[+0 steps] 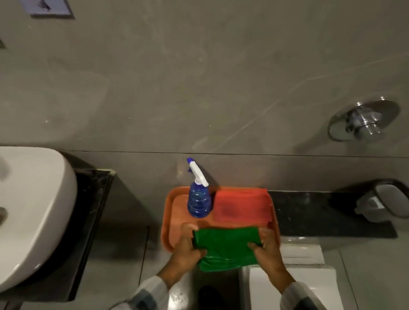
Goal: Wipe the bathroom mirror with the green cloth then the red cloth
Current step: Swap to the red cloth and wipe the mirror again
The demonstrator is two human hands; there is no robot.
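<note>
A folded green cloth (228, 249) lies over the near edge of an orange tray (176, 217). My left hand (187, 248) grips the cloth's left side and my right hand (268, 248) grips its right side, thumbs on top. A red cloth (242, 207) lies folded flat in the tray's far right part. A blue spray bottle (198, 199) with a white trigger stands upright in the tray beside the red cloth. No mirror is in view.
The tray rests on a dark stone ledge (322, 216) above a white toilet tank (293, 283). A white washbasin (10, 211) sits at the left. A chrome flush valve (363, 124) and a holder (391, 202) are fixed on the grey tiled wall.
</note>
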